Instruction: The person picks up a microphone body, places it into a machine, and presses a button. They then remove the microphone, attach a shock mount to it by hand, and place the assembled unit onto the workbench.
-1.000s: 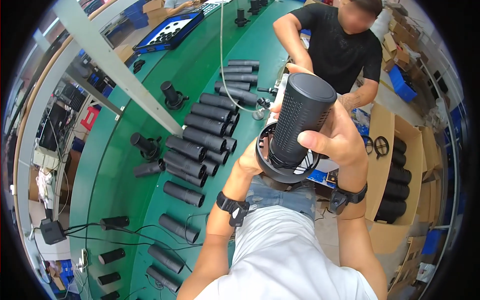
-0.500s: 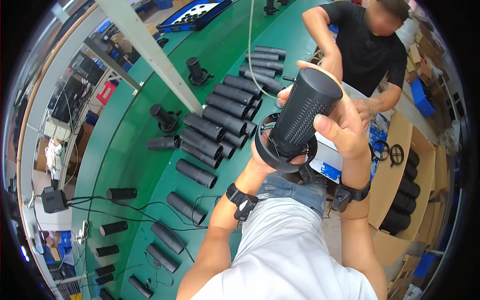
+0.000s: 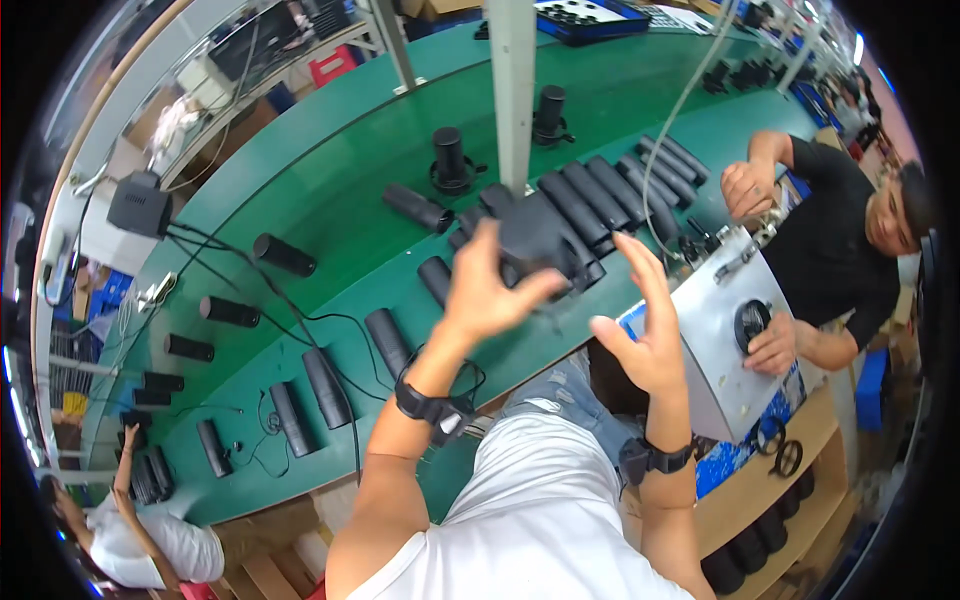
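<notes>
Above the near edge of the green worktop (image 3: 330,190), a black cylinder (image 3: 535,240) sits blurred between the person's 2 raised hands. The left hand (image 3: 490,290) touches its near end with fingers spread wide; the right hand (image 3: 645,330) stands just beside it, fingers open and apart, gripping nothing. Whether the left hand actually holds the cylinder I cannot tell. It looks like a stiff, smooth-walled tube, probably light enough for 1 hand but slippery; a grip around its middle would seem safest. Behind it lies a row of similar black cylinders (image 3: 600,205) on the worktop, with more scattered to the left. To the right, a co-worker's hands rest on a grey metal box (image 3: 715,330).
</notes>
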`<act>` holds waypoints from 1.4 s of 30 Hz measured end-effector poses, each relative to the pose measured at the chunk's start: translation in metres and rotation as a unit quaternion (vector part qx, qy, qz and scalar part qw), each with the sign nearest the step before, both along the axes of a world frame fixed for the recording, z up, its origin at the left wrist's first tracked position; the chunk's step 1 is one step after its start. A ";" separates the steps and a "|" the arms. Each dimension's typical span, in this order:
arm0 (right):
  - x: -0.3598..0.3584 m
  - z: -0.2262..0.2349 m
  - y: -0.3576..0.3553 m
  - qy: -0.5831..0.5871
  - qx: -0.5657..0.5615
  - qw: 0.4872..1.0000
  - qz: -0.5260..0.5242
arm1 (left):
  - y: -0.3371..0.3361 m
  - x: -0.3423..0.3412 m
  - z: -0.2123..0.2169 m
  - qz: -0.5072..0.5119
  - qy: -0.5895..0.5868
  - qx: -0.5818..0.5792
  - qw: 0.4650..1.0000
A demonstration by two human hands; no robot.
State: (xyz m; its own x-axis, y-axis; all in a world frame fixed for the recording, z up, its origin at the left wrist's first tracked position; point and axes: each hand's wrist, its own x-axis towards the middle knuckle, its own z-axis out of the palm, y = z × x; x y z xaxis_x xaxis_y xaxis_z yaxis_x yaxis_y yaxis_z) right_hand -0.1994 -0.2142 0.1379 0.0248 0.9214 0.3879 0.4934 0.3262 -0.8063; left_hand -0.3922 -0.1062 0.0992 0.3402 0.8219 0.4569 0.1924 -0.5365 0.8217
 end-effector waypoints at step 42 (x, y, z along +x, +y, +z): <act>0.046 -0.130 -0.126 0.299 -0.179 0.913 -0.212 | 0.183 -0.088 -0.138 0.411 0.186 -0.104 0.887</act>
State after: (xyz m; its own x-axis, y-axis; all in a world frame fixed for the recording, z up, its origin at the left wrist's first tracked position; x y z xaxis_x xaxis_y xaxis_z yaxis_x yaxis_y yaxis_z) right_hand -0.1539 -0.3398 0.0084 0.5173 0.8450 -0.1358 -0.0499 -0.1286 -0.9904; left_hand -0.4804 0.0769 -0.0391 -0.3165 0.9154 0.2487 0.7259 0.0650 0.6848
